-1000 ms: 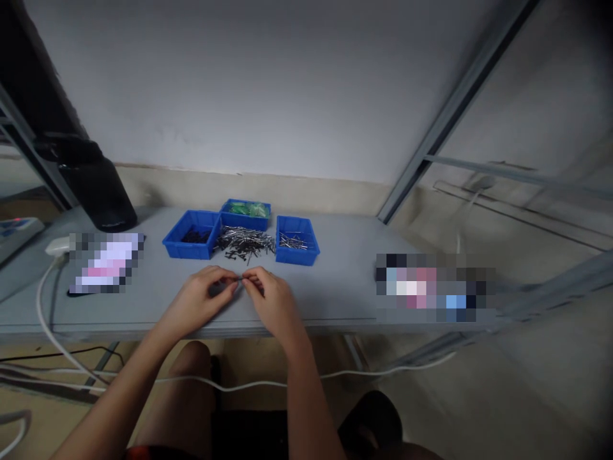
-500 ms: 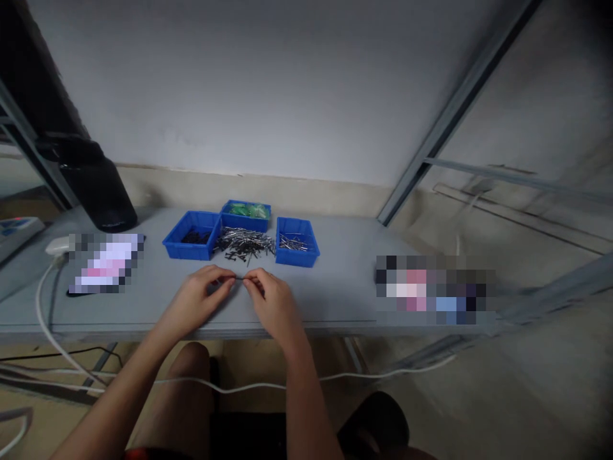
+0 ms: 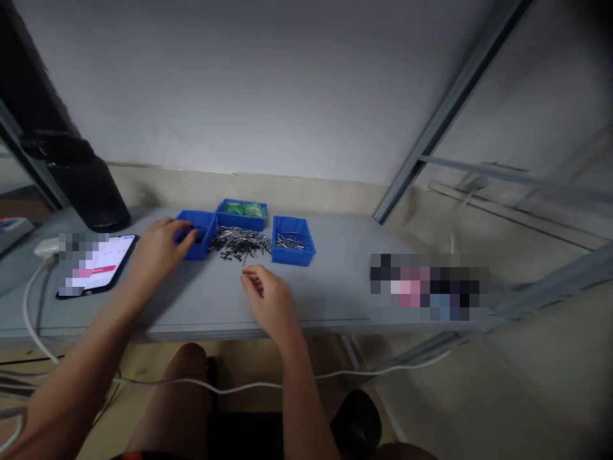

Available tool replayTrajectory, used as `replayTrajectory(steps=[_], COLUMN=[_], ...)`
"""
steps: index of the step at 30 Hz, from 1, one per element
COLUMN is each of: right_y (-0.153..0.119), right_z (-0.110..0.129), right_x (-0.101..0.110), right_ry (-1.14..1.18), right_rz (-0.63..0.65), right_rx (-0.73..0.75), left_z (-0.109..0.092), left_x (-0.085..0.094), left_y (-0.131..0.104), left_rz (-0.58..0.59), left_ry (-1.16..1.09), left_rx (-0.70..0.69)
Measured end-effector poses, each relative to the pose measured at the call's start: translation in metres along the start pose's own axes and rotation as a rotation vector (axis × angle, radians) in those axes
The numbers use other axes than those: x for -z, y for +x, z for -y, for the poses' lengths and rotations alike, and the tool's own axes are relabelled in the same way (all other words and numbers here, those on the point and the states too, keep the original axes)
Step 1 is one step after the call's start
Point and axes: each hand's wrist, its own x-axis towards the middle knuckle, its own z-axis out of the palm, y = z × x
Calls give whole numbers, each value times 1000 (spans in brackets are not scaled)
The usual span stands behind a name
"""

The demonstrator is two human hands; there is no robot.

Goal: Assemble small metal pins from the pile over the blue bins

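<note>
Reaching w/ L hand point(image 3: 160, 246) over blue bin point(image 3: 205, 249), can't tell if gripping; curling R hand point(image 3: 269, 297), pinch unclear, w/ metal pcs point(image 3: 242, 241) just beyond.

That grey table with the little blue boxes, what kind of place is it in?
Probably a small workshop or work corner: a pile of small metal pieces lies among three blue boxes on a plain grey table.

Your leftmost blue bin point(image 3: 201, 253) stands upright, dark pieces point(image 3: 200, 234) inside; slender metal pieces point(image 3: 243, 241), silver and dark, lie heaped beside it.
</note>
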Motion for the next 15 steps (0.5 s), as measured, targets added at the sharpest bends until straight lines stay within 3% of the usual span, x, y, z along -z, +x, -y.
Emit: replayTrajectory(steps=[5,11,15], right_y=[0,0,0], right_z=[0,0,-1], right_x=[1,0,0], right_ry=[7,-7,-29], right_rz=[5,16,20], right_rx=[5,19,26], left_z=[-3,-39,-59], left_x=[-2,-10,-10], left_y=[-1,-25,-20], left_rz=[120,358,454], left_ry=[27,0,79], left_rx=[-114,-363,-313])
